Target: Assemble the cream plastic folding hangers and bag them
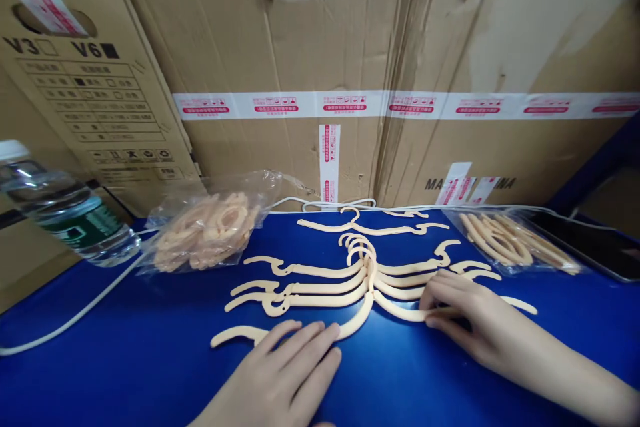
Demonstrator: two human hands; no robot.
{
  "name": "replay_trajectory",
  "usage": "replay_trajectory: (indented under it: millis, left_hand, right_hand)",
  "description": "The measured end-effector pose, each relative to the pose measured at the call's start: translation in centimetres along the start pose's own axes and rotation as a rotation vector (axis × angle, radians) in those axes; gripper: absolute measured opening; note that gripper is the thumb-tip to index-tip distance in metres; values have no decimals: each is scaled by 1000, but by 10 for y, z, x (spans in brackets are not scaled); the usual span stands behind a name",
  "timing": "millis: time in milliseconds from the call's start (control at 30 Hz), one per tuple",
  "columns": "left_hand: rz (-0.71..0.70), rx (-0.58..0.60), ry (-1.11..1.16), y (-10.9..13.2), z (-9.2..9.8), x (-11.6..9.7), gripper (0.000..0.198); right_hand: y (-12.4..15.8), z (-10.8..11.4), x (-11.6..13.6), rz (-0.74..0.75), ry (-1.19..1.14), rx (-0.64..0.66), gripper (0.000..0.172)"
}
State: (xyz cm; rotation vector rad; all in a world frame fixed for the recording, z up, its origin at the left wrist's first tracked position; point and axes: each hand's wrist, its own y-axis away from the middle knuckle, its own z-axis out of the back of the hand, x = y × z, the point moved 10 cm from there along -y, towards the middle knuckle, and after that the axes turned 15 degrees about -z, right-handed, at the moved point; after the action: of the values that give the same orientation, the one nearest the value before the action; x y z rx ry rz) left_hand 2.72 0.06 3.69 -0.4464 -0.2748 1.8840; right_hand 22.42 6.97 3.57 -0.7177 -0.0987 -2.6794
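A cream plastic folding clothes hanger [403, 309] lies nearest me on the blue table, its arms spread and its hook pointing away. My left hand [287, 373] rests over its left arm, fingers stretched out and covering part of it. On the other side, my right hand [467, 317] pinches the right arm between thumb and fingers. Just behind lie several matching hangers [327, 287], closely overlapped with their hooks bunched in the middle. Another hanger [383, 231] lies apart at the back.
At the left back sits a clear bag of cream parts [205, 230], beside a tilted water bottle [67, 210]. A second bag [515, 240] and a dark phone-like device [590, 247] lie right. A white cable [80, 310] crosses the table. Cardboard boxes [280, 160] wall the back.
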Motion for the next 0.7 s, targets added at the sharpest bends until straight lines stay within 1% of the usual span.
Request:
replay_trajectory:
  millis: [67,167,267,333,400,500,600,700]
  left_hand:
    - [-40,-6,-86,2,-1,1,61]
    - [-11,30,-193,4,-3,6,64]
    - [21,22,-238,3,4,7,68]
    - [13,9,-259,2,9,6,71]
    - [-2,12,-291,1,11,7,70]
    - [-33,34,-354,0,10,7,64]
    - [-21,60,-325,2,3,9,60]
    - [72,12,-277,7,0,15,60]
  right_hand:
    - [-1,1,-1,2,47,-19,13]
    - [-3,4,-2,18,52,-50,15]
    - [-5,6,-5,4,27,-72,15]
    - [-7,6,-9,-20,21,-70,15]
    - [-7,6,-11,-36,28,-74,15]
    - [-8,9,-15,-68,56,-95,15]
    - [-9,12,-17,-84,90,-128,13]
    - [-10,13,-18,-79,86,-150,11]
